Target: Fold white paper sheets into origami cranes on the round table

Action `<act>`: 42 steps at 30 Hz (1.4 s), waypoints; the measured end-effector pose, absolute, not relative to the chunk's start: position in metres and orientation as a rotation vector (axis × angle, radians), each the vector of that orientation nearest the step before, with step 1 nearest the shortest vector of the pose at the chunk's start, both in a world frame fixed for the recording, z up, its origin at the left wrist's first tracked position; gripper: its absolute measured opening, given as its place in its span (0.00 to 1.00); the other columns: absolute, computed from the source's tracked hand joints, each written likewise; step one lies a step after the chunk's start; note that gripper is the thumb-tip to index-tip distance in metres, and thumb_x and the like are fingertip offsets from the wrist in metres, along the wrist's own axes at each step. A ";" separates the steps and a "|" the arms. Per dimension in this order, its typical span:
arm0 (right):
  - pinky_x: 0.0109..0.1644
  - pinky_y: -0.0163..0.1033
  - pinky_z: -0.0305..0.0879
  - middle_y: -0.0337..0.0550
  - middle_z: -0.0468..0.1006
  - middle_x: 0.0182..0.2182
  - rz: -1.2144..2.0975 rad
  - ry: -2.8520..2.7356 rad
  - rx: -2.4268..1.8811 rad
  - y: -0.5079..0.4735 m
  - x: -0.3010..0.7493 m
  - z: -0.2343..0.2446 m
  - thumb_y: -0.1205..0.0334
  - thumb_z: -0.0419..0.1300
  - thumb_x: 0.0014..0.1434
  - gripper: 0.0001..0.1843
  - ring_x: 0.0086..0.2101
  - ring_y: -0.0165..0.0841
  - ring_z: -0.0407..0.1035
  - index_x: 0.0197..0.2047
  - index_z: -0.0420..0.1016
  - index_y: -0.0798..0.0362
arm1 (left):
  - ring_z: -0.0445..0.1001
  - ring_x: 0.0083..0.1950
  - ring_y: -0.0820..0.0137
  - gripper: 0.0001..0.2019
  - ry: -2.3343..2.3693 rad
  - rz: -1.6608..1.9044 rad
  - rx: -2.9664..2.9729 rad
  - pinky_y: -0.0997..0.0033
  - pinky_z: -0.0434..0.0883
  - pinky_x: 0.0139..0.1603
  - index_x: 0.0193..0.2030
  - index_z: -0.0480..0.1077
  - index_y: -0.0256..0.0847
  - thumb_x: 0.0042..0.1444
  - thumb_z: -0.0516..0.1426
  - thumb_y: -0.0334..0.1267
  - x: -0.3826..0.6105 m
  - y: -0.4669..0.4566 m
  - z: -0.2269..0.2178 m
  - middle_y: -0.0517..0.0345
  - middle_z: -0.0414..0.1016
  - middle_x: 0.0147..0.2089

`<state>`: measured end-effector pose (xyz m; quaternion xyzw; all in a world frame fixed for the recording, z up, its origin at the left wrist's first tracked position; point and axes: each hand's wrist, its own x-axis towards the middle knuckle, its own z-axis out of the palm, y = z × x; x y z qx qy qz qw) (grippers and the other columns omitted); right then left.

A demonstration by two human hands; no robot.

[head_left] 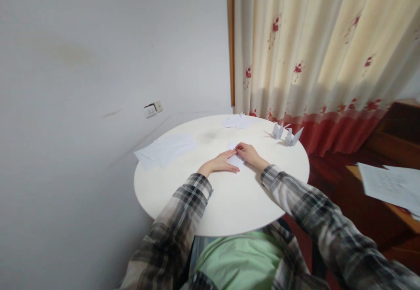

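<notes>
Head view: two hands at a small paper on a round table.
The paper (236, 161) lies on the table (226, 207), partly beneath the hands. The left hand (223, 162) is spread, thumb well apart from the fingers, resting on the paper without visibly gripping it. The right hand (248, 152) is half curled, fingertips drawn together by the left fingertips; whether they pinch a layer cannot be told. For a clean crease, the left hand should pin the paper flat while the right aligns the edges before pressing outward; uneven pressure could skew the fold.
</notes>
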<state>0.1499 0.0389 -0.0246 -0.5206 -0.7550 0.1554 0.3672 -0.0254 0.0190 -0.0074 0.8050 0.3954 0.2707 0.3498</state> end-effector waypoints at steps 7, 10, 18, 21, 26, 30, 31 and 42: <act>0.38 0.33 0.62 0.41 0.78 0.33 0.398 -1.920 -1.342 0.036 0.149 -0.023 0.65 0.53 0.55 0.08 0.32 0.29 0.70 0.37 0.73 0.53 | 0.62 0.60 0.58 0.35 1.024 0.790 2.033 0.65 0.54 0.63 0.48 0.71 0.40 0.25 0.67 0.39 -0.024 0.018 -0.007 0.48 0.65 0.58; 0.36 0.32 0.60 0.41 0.77 0.31 0.375 -1.926 -1.359 0.034 0.149 -0.021 0.60 0.50 0.59 0.12 0.30 0.29 0.69 0.36 0.73 0.53 | 0.64 0.58 0.59 0.28 1.024 0.830 1.949 0.65 0.56 0.61 0.46 0.72 0.40 0.32 0.65 0.37 -0.021 0.016 -0.007 0.49 0.68 0.56; 0.41 0.36 0.60 0.48 0.76 0.33 0.421 -1.936 -1.311 0.033 0.148 -0.018 0.51 0.40 0.64 0.23 0.36 0.33 0.69 0.34 0.73 0.53 | 0.73 0.36 0.66 0.15 1.156 0.944 1.916 0.71 0.67 0.41 0.32 0.75 0.40 0.51 0.53 0.48 -0.019 0.027 -0.018 0.57 0.77 0.31; 0.39 0.35 0.60 0.46 0.76 0.33 0.428 -1.992 -1.281 0.030 0.147 -0.016 0.49 0.41 0.63 0.23 0.35 0.33 0.69 0.36 0.73 0.52 | 0.71 0.28 0.65 0.23 1.372 0.973 1.961 0.71 0.65 0.32 0.26 0.74 0.37 0.52 0.49 0.55 -0.023 0.032 -0.023 0.54 0.74 0.22; 0.34 0.32 0.58 0.43 0.76 0.31 0.458 -2.060 -1.250 0.027 0.145 -0.014 0.50 0.48 0.60 0.19 0.30 0.30 0.66 0.37 0.73 0.54 | 0.73 0.37 0.65 0.22 1.550 1.114 2.070 0.72 0.66 0.38 0.37 0.73 0.38 0.55 0.47 0.54 -0.028 0.034 -0.020 0.53 0.77 0.35; 0.34 0.31 0.56 0.42 0.76 0.30 0.425 -2.094 -1.260 0.031 0.146 -0.018 0.62 0.50 0.57 0.12 0.29 0.29 0.64 0.36 0.73 0.57 | 0.72 0.44 0.65 0.17 1.678 1.160 2.090 0.70 0.65 0.44 0.47 0.68 0.42 0.57 0.49 0.48 -0.028 0.031 -0.013 0.53 0.75 0.43; 0.33 0.31 0.56 0.42 0.76 0.29 0.418 -2.099 -1.259 0.033 0.146 -0.019 0.63 0.50 0.57 0.12 0.28 0.29 0.64 0.36 0.74 0.57 | 0.72 0.46 0.65 0.16 1.692 1.181 2.096 0.70 0.65 0.45 0.49 0.67 0.43 0.57 0.49 0.46 -0.028 0.030 -0.012 0.52 0.75 0.44; 0.31 0.31 0.54 0.41 0.75 0.26 0.329 -2.017 -1.301 0.044 0.149 -0.029 0.65 0.49 0.55 0.12 0.26 0.29 0.63 0.32 0.74 0.56 | 0.67 0.42 0.66 0.01 1.716 1.512 2.502 0.65 0.65 0.45 0.33 0.64 0.38 0.52 0.53 0.31 -0.023 0.021 -0.002 0.53 0.68 0.35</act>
